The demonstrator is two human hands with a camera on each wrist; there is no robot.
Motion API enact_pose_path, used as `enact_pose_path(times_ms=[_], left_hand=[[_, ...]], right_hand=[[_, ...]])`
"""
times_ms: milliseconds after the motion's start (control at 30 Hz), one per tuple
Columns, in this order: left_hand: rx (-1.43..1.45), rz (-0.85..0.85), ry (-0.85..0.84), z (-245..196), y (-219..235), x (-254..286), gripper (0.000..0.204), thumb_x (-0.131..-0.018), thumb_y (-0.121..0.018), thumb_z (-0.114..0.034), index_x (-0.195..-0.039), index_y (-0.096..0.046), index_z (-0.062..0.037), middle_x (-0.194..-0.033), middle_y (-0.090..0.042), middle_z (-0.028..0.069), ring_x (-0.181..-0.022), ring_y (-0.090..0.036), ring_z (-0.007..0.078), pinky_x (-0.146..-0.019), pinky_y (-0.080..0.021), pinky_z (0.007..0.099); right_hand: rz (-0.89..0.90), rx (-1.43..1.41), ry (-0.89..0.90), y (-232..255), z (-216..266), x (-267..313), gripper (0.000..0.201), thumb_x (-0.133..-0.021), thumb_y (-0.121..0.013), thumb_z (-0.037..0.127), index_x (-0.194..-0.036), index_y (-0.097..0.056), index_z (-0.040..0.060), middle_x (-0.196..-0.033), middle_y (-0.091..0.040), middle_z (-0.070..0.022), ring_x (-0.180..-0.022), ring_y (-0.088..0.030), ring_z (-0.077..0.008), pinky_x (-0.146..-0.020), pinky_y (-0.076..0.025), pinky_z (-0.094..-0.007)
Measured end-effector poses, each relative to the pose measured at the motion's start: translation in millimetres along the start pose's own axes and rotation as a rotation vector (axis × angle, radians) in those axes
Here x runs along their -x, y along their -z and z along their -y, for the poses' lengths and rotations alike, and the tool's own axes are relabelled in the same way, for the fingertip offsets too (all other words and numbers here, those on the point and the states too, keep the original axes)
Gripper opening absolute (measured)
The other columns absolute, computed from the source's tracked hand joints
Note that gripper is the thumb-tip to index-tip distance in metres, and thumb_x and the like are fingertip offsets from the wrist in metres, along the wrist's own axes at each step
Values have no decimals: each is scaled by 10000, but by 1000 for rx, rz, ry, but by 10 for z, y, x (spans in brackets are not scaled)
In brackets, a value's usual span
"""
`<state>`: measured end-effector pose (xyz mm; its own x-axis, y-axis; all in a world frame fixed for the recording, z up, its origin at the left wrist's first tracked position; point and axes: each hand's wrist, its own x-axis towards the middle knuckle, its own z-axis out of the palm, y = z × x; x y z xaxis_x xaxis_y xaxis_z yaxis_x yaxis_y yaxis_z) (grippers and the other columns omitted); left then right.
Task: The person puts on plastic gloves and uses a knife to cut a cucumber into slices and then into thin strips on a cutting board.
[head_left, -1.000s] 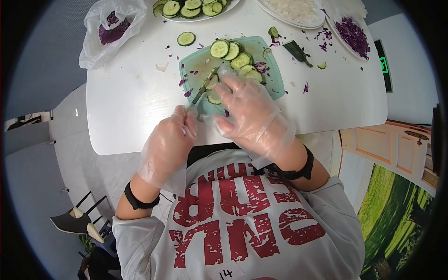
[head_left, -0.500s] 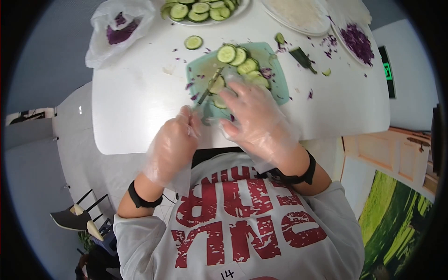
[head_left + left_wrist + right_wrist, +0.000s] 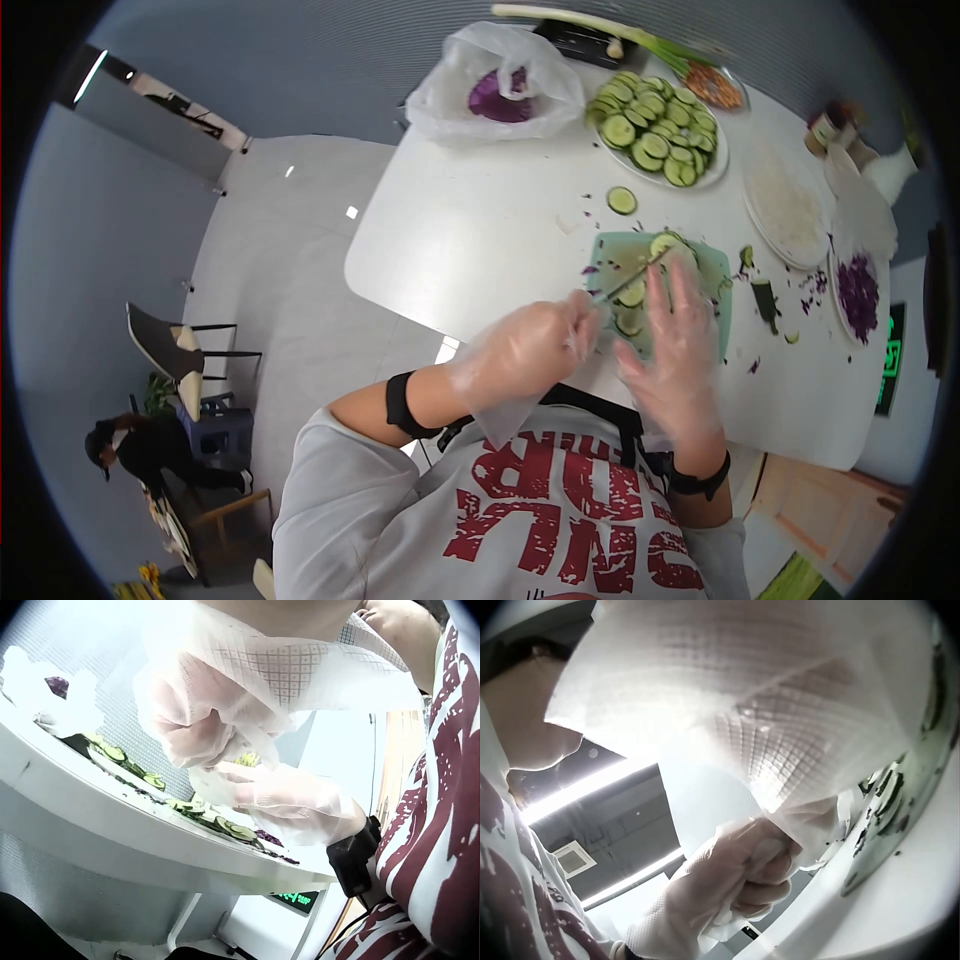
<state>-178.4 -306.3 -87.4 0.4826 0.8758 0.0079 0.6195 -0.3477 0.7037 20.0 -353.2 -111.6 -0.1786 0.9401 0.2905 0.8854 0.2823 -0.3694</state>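
Observation:
My left hand [image 3: 535, 345], in a clear plastic glove, grips the handle of a knife [image 3: 632, 275] whose blade slants over the green cutting board [image 3: 716, 275]. Beside the blade lie thin cucumber slices [image 3: 630, 294]. The gloved right hand [image 3: 682, 345] reaches over the board with its fingers fairly straight, fingertips close to the blade's tip and the slices. In the left wrist view the left fist [image 3: 195, 724] stands before the right hand [image 3: 292, 799]. Glove plastic fills much of the right wrist view, with the curled left hand [image 3: 731, 877] below it.
A plate of cucumber slices [image 3: 655, 135] and a bag [image 3: 440, 100] holding purple cabbage stand toward the back. To the right are a plate of pale shreds [image 3: 785, 210], shredded purple cabbage [image 3: 857, 295] and a cucumber end [image 3: 764, 300]. A single slice [image 3: 621, 200] lies behind the board.
The head view has swung left and up, so the table and hands appear farther right and more of the room shows. Knife and both hands remain at the board.

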Motion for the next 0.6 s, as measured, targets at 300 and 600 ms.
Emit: enact_pose_path(times_ms=[300,600], left_hand=[[61,20,27,74,-2,53,220,-991,-559,-210,-900,-553,-11,-609,-544,237,-588,-566,451,-533,-435,480],[-237,-113,-51,92,89,8,199,-943,-627,-212,-850,-589,-40,-633,-607,186,-588,-625,395,-537,-504,473]], right_hand=[[18,53,-17,-99,-29,5,837,-779,-753,217,-1498,-376,13,-1548,-326,-255,-1383,-370,-464,-1120,-347,-544],[83,48,25,184,196,-118,799,-796,-723,187,-1516,-396,71,-1591,-338,-151,-1452,-340,-377,-1165,-290,-566]])
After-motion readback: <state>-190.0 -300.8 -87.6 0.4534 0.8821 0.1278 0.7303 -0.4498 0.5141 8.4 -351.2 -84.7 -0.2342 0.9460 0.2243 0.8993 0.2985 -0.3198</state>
